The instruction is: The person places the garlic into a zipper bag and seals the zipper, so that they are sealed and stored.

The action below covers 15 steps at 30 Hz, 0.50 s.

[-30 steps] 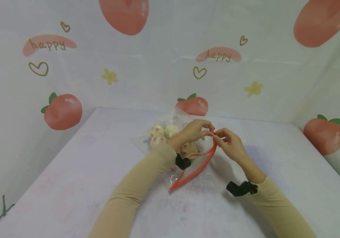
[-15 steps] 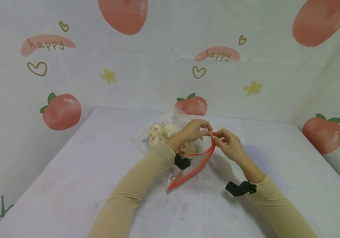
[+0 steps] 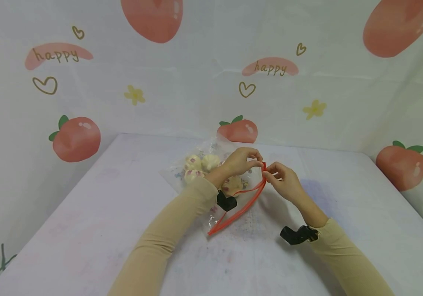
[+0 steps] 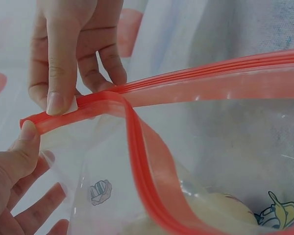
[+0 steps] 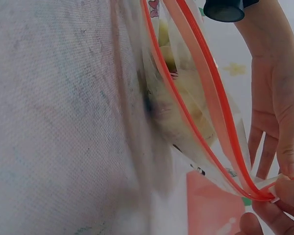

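A clear zip bag (image 4: 100, 161) with a red zip strip (image 3: 239, 211) lies on the table, holding several round cream-coloured pieces (image 3: 193, 162) with purple marks. My left hand (image 3: 239, 162) pinches the far end of the strip between thumb and fingers, its forearm crossing over the bag. Just beside it my right hand (image 3: 285, 179) pinches the strip with thumb and fingertips, over a small white piece (image 4: 72, 106) on the zip. Nearer me, the two red edges spread apart, and the bag's mouth gapes in both wrist views. The left forearm hides part of the contents.
A pale, faintly stained cloth covers the table (image 3: 122, 205). Behind it hangs a white backdrop (image 3: 189, 82) printed with peaches, hearts and flowers. Black camera mounts (image 3: 298, 235) sit at both wrists. A thin green cord (image 3: 2, 265) shows at the lower left.
My right hand has slid slightly down the red strip, away from the left hand, so a short length shows between them. The left hand keeps its pinch; the view has shifted slightly.
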### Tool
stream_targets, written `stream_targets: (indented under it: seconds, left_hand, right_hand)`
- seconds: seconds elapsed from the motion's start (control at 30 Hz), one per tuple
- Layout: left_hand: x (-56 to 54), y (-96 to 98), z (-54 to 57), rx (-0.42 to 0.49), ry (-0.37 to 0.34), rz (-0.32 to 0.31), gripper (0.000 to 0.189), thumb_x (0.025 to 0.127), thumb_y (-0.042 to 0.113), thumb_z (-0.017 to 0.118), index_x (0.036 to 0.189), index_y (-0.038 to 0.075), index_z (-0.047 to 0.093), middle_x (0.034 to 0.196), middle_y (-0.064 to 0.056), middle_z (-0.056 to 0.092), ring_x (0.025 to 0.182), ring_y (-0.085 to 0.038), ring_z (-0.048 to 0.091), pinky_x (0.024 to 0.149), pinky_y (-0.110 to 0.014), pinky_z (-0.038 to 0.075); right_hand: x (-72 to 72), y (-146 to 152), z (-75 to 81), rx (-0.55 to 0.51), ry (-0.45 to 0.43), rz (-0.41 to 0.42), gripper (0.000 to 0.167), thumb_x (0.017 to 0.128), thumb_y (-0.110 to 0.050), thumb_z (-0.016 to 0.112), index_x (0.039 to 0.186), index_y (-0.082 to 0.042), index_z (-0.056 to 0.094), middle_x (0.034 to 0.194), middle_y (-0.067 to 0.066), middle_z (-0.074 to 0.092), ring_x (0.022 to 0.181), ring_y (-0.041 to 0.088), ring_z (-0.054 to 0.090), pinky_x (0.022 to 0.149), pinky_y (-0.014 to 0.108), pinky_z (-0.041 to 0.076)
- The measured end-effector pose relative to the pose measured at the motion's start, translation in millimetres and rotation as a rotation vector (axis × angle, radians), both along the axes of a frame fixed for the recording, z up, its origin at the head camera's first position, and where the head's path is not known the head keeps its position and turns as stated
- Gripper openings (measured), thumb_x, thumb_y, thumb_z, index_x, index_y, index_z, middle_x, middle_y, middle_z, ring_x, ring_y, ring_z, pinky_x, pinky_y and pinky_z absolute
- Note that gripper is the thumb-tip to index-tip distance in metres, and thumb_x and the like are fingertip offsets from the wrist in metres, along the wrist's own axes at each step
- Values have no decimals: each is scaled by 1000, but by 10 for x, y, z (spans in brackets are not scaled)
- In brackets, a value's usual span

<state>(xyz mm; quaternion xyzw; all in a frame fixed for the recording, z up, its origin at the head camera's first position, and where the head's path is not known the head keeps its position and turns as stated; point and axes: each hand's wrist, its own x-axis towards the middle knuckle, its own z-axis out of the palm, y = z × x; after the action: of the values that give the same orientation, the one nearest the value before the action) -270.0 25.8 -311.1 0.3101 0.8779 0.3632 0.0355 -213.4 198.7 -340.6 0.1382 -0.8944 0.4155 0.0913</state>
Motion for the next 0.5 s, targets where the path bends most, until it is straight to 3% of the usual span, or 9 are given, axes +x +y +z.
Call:
stream_targets:
  seconds: [0.23, 0.5]
  left_hand:
    - [3, 7, -17, 5, 18, 20, 16, 89, 25, 62, 97, 11, 65, 111, -3, 66, 119, -22, 58, 98, -35, 47]
    - [9, -2, -26, 23, 13, 41, 15, 90, 25, 61, 96, 11, 64, 115, -3, 65, 118, -21, 58, 96, -35, 48]
  right_hand:
    - [-3, -5, -5, 16, -2, -23, 13, 90, -12, 61, 90, 1, 59, 83, 19, 66, 72, 26, 66, 59, 20, 46]
    - [5, -4, -19, 17, -12, -9, 13, 90, -12, 61, 88, 1, 59, 81, 19, 66, 71, 29, 66, 57, 21, 47]
